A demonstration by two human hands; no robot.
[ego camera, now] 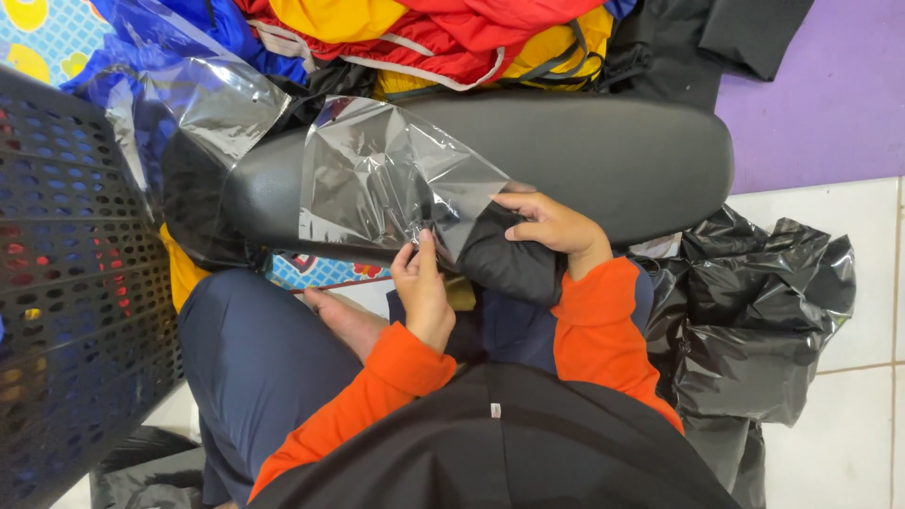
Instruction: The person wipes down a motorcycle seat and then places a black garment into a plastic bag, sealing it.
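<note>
A clear plastic bag [377, 179] lies over a long black padded seat [603, 151] in front of me. My left hand [421, 283] pinches the bag's lower edge between thumb and fingers. My right hand [551, 226] grips a folded black garment [504, 264] at the bag's mouth, pressed against the seat's near edge. Both arms wear orange sleeves. The garment's far end is hidden inside the plastic.
A black perforated plastic basket [66, 302] stands at the left. Red, yellow and blue garments [424, 38] are piled behind the seat. Crumpled black plastic bags [764, 320] lie on the white tiled floor at the right, beside a purple mat [820, 104].
</note>
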